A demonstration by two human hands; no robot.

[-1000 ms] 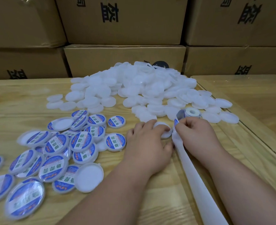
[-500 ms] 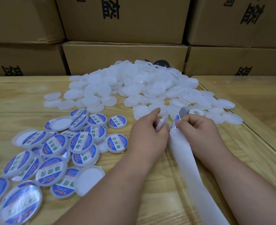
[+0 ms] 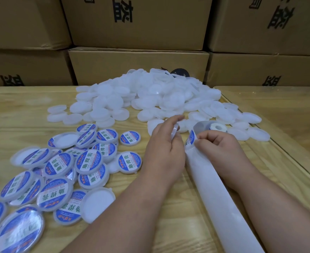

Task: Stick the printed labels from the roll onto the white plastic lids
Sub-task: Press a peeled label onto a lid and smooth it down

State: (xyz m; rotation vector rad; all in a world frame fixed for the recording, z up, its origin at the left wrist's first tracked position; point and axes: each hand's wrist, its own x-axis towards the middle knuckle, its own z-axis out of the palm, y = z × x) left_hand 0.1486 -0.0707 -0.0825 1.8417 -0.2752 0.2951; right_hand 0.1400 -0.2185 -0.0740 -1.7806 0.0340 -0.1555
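Note:
My left hand [image 3: 164, 150] holds a bare white lid [image 3: 174, 132] on edge, lifted above the table. My right hand [image 3: 218, 148] pinches the white backing strip [image 3: 212, 190] where a blue and white label [image 3: 191, 137] curls off it. The label roll [image 3: 217, 127] lies just beyond my right hand. A big heap of unlabelled white lids [image 3: 150, 99] fills the middle of the table. Several labelled lids [image 3: 88, 161] lie scattered at the left.
The wooden table [image 3: 19, 110] has a seam along its right side, with a second surface [image 3: 282, 110] beyond. Stacked cardboard boxes [image 3: 137, 64] wall off the back. The backing strip trails toward me between my forearms.
My left hand picked a white lid off the table and turned it on edge toward the label. My right hand has peeled the label further off the strip.

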